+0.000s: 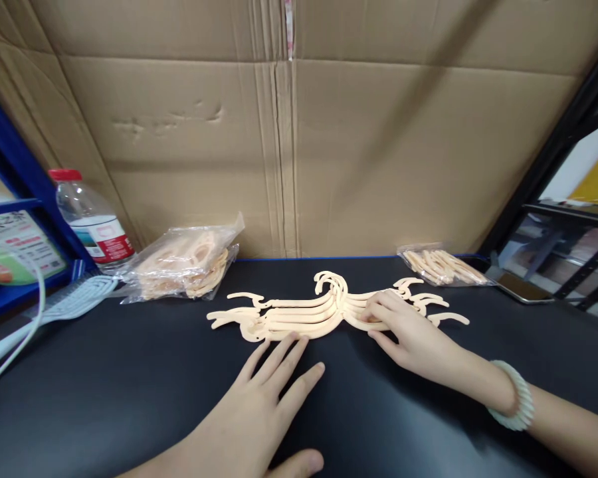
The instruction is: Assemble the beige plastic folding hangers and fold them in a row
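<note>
Several cream plastic clothes hangers [299,317] lie overlapped on the black table, their hooks bunched at the top middle and small curved arms sticking out at both ends. My left hand [259,398] lies with fingers spread, the fingertips at the front edge of the hangers' left half. Over the right half, my right hand [403,325] has its fingers curled down onto a hanger, with the thumb at the near side. That hand hides part of the right arms of the hangers. A pale green beaded bracelet [513,396] circles the right wrist.
Plastic bags of cream hanger parts sit at the back left [179,262] and back right [441,265]. A red-capped bottle [97,226], a pale blue hairbrush [74,299] and a white cable [40,299] are at left. A phone [521,287] lies at right. Cardboard [194,146] stands behind.
</note>
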### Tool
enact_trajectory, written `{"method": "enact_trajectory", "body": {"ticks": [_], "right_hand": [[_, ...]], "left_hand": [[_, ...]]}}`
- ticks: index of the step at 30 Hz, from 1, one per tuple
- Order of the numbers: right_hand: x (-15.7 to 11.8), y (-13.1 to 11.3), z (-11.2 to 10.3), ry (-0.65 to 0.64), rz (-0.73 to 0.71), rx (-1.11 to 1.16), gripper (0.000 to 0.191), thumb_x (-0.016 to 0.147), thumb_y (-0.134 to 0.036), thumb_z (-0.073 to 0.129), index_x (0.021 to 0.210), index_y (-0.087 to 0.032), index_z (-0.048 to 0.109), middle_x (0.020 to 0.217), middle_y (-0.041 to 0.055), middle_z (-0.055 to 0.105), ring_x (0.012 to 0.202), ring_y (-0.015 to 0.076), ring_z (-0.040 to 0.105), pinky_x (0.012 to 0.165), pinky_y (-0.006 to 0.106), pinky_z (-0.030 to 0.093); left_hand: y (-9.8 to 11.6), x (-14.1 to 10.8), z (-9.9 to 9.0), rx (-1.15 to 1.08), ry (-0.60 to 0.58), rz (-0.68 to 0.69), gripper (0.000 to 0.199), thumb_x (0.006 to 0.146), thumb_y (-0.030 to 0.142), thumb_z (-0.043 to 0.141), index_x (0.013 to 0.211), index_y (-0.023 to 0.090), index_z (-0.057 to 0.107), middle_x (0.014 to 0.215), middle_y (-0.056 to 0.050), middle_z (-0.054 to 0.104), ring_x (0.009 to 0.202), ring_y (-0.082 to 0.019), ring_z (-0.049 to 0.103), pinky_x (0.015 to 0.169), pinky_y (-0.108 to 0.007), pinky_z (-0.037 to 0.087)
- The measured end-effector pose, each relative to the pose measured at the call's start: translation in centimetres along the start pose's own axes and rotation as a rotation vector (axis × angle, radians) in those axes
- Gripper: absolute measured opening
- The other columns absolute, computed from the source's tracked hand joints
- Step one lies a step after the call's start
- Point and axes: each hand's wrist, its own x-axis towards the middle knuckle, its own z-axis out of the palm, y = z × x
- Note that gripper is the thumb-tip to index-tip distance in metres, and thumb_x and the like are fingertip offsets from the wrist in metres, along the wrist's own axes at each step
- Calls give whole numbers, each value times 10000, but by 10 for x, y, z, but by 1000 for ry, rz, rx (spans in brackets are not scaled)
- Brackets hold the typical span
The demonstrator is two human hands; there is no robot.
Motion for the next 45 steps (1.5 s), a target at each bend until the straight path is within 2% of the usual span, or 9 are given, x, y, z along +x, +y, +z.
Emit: {"method": "enact_trajectory", "body": {"ticks": [4,7,10,14,18,23,30,39,45], "right_hand": [[0,1,2,7,-4,-39,183,830,-74,493,981,-164,544,1008,97,575,975,239,532,851,420,479],[-2,5,6,15,11,-91,299,842,-97,484,1132,-145,533,1147,136,578,1088,267,534,922,451,472],[-4,9,12,2,44,-169,453,896,-176,439,1341,-93,431,1377,197,471,1283,318,431,1034,519,398],[-1,12,15,-107,48,-168,500,950,-235,334,1418,-63,367,1476,183,359,1377,304,314,1106,528,318],[8,13,13,-158,26,-140,530,949,-222,292,1436,-15,323,1494,193,301,1396,287,262,1130,508,281],[23,22,19,-159,12,-117,543,939,-211,296,1434,11,309,1496,204,288,1404,278,241,1138,498,261],[29,38,29,4,-28,-20,476,920,-215,382,1375,-86,439,1432,174,436,1351,254,376,1110,474,336],[25,39,27,144,-89,19,392,885,-201,461,1265,-157,545,1328,147,549,1289,263,455,1063,501,386],[27,38,22,225,-122,114,313,877,-155,453,1148,-192,606,1205,119,622,1179,225,541,1010,453,442]], "left_hand": [[-1,1,2,54,5,17,646,876,554,486,1428,236,382,1509,-137,268,1384,-384,234,1050,-620,295],[-4,1,10,54,82,2,644,863,548,510,1426,260,385,1517,-119,271,1387,-366,250,1060,-610,296],[-7,1,20,55,166,-18,648,837,537,554,1414,288,400,1527,-91,273,1387,-366,264,1072,-612,277],[-13,2,29,59,191,-34,663,822,539,572,1420,328,380,1533,-81,275,1383,-374,272,1064,-624,284],[-17,5,30,65,202,-70,678,805,514,604,1421,366,362,1541,-77,264,1387,-379,258,1048,-630,301],[-23,13,25,82,204,-83,625,810,548,581,1387,368,423,1525,-84,309,1391,-372,252,1058,-622,282],[-30,17,24,85,217,-74,588,831,542,560,1375,356,442,1500,-96,360,1382,-343,292,1066,-607,276],[-32,16,28,87,241,-68,575,833,531,558,1372,363,446,1505,-67,362,1380,-343,298,1073,-598,280],[-33,17,30,81,254,-69,580,828,475,577,1381,378,427,1508,-44,358,1370,-355,314,1069,-606,285]]}}
